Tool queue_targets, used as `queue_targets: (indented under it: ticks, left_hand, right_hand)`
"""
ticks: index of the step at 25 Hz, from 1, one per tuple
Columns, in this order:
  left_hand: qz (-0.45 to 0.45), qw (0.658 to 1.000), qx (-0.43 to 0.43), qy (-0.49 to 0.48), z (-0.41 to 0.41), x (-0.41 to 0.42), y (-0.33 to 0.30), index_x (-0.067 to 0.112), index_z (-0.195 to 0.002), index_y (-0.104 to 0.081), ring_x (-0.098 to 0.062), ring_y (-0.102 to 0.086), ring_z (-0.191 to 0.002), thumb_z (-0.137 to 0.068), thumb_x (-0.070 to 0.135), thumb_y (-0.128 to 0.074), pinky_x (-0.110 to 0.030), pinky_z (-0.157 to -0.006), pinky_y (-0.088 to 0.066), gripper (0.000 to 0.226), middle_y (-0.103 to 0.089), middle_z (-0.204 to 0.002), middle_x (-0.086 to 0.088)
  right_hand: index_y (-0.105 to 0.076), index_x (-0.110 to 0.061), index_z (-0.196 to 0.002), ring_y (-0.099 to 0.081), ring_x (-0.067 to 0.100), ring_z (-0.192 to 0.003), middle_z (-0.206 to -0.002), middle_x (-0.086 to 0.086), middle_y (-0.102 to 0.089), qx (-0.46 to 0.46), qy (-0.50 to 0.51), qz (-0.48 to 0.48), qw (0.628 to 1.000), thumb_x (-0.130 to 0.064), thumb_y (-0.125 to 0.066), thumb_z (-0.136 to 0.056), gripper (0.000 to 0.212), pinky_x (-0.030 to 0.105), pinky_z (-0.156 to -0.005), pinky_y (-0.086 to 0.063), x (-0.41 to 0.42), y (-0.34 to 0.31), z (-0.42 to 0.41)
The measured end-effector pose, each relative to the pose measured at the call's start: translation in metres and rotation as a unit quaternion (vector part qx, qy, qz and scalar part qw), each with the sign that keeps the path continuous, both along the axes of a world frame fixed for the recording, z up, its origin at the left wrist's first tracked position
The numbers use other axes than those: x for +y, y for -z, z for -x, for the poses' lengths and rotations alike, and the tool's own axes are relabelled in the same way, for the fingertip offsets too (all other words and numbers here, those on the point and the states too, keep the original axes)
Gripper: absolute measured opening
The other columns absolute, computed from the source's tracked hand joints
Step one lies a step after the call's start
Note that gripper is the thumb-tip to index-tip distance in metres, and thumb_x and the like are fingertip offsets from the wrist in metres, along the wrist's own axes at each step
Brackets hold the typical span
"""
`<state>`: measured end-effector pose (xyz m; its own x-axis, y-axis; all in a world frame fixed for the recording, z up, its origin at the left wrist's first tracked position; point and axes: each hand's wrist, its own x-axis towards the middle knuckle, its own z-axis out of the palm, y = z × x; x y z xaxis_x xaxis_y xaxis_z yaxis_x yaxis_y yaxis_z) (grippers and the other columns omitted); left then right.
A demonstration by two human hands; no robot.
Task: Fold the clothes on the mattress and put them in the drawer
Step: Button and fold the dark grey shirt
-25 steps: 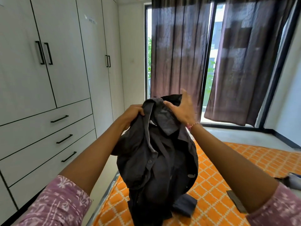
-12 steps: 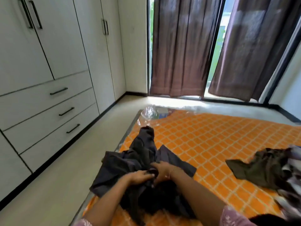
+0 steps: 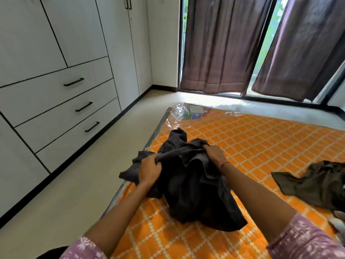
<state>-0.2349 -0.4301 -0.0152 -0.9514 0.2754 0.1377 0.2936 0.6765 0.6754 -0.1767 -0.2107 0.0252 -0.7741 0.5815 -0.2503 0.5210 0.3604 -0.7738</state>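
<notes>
A crumpled dark grey shirt (image 3: 192, 186) lies on the orange checked mattress (image 3: 261, 143), near its left edge. My left hand (image 3: 149, 170) grips a bunched fold at the shirt's left side. My right hand (image 3: 214, 153) grips the cloth at its upper right. One end of the shirt trails toward the mattress's far left corner. Three closed drawers (image 3: 61, 107) with black handles sit in the white wardrobe on the left.
A dark olive garment (image 3: 315, 184) lies at the mattress's right side, with more pale cloth at the frame's right edge. Pale floor runs between mattress and wardrobe. Dark curtains (image 3: 224, 45) hang over the window at the back. Clear plastic wrap covers the mattress's far left corner.
The shirt, held up in the air a second ago, came down onto the mattress. My hands have since moved apart along its top, and the view has tilted down.
</notes>
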Motion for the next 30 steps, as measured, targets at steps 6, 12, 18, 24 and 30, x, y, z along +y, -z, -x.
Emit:
queue_targets:
  ticks: [6, 12, 18, 24, 30]
  left_hand:
    - [-0.043, 0.985, -0.036, 0.166, 0.048, 0.001, -0.095, 0.007, -0.11, -0.07, -0.024, -0.063, -0.097, -0.097, 0.016, -0.051, -0.034, -0.088, -0.046, 0.025, -0.07, -0.105, -0.012]
    - [0.028, 0.978, 0.082, 0.191, 0.05, 0.012, -0.179, 0.009, -0.108, -0.071, -0.017, -0.058, -0.094, -0.097, 0.022, -0.051, -0.024, -0.08, -0.039, 0.027, -0.068, -0.106, -0.008]
    - [-0.025, 0.979, 0.188, 0.074, 0.062, 0.002, -0.211, 0.009, -0.102, -0.07, -0.027, -0.059, -0.095, -0.098, 0.026, -0.047, -0.027, -0.076, -0.037, 0.029, -0.066, -0.099, -0.012]
    - [-0.121, 0.985, 0.102, 0.073, 0.048, 0.025, -0.233, 0.007, -0.106, -0.068, -0.028, -0.063, -0.096, -0.095, 0.029, -0.053, -0.026, -0.077, -0.043, 0.029, -0.068, -0.101, -0.013]
    - [0.247, 0.937, 0.249, 0.005, 0.025, 0.033, -0.271, 0.005, -0.102, -0.063, -0.035, -0.061, -0.096, -0.087, 0.018, -0.056, -0.035, -0.076, -0.044, 0.021, -0.063, -0.103, -0.015]
  right_hand:
    - [-0.048, -0.017, -0.131, -0.05, 0.025, -0.121, -0.131, 0.008, -0.054, 0.076, -0.184, -0.151, 0.968, -0.035, -0.061, -0.089, 0.048, 0.036, -0.097, -0.041, 0.004, -0.051, 0.004]
    - [-0.07, -0.007, -0.1, -0.063, 0.024, -0.091, -0.097, 0.015, -0.07, 0.145, -0.225, -0.205, 0.942, -0.025, -0.067, -0.085, 0.024, 0.026, -0.071, -0.04, -0.026, -0.092, 0.033]
    - [-0.067, -0.01, -0.109, -0.059, 0.032, -0.106, -0.112, 0.016, -0.064, 0.014, -0.099, -0.4, 0.911, -0.038, -0.063, -0.087, 0.036, 0.035, -0.079, -0.047, 0.047, -0.115, 0.009]
    - [-0.066, 0.003, -0.101, -0.061, 0.039, -0.097, -0.104, 0.027, -0.065, 0.179, 0.111, -0.1, 0.972, -0.018, -0.054, -0.091, 0.026, 0.04, -0.079, -0.049, 0.098, -0.162, -0.011]
    - [-0.058, -0.015, -0.078, -0.053, 0.013, -0.065, -0.071, 0.001, -0.059, 0.297, 0.005, 0.16, 0.941, -0.005, -0.059, -0.087, 0.013, 0.026, -0.058, -0.045, 0.099, -0.209, -0.042]
